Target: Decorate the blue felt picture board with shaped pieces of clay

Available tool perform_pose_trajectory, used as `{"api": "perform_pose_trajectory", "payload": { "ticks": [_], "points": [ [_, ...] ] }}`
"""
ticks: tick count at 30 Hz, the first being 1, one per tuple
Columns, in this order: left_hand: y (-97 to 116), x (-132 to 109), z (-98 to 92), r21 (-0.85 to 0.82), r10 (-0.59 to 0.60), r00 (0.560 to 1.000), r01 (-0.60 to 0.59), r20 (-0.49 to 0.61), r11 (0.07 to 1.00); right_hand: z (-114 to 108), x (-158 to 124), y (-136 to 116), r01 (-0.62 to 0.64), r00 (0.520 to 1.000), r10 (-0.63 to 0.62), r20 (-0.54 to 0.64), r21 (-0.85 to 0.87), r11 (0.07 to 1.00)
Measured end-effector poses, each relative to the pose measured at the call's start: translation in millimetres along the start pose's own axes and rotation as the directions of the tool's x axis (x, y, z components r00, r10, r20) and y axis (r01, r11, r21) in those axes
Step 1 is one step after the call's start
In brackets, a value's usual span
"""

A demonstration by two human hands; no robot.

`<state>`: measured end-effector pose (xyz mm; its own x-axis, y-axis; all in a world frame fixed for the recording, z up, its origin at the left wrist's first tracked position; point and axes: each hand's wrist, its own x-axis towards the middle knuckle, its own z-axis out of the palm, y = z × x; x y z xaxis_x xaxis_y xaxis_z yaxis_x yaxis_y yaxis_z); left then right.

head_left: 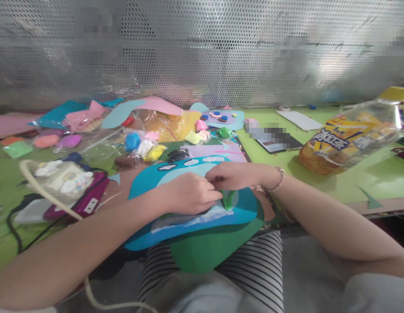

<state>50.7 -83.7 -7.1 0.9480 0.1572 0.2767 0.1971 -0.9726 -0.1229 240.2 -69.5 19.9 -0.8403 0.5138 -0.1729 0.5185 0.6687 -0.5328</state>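
Note:
A blue card picture (244, 213) lies in front of me, partly over the table edge, with a green card (205, 248) under it. Outlined white clouds (191, 162) sit along its top, a white strip (191, 221) runs low across it, and a green clay plant shape (228, 200) stands at its right. My left hand (193, 193) rests on the picture, fingers bent together beside the plant shape. Just above the plant shape, my right hand (229, 175) is closed in a pinch close to the left fingers. Whatever either hand holds is hidden.
Bagged clay lumps, blue (132, 141) and yellow (155, 152) among them, lie behind the picture. A tilted drink bottle (342, 134) and a phone (276, 140) are at right. At left are a magenta power strip (94, 198) and a pale cable (48, 195). A perforated metal panel (202, 48) stands behind.

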Motion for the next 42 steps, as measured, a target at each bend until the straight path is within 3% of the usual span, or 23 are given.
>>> {"api": "perform_pose_trajectory", "payload": {
  "ticks": [3,23,42],
  "points": [
    [0,0,-0.8,0.029,0.058,0.995,-0.060,0.077,0.998,0,0,1,0.003,1.000,-0.003,0.001,0.013,1.000],
    [-1,0,1.0,0.060,0.065,0.994,-0.070,0.084,0.996,-1,1,4,-0.001,1.000,0.000,0.017,0.065,0.998],
    [-2,-2,3.7,0.115,0.079,0.997,-0.076,-0.021,0.991,-1,1,14,0.012,1.000,-0.013,0.010,0.127,0.992]
  ]
}}
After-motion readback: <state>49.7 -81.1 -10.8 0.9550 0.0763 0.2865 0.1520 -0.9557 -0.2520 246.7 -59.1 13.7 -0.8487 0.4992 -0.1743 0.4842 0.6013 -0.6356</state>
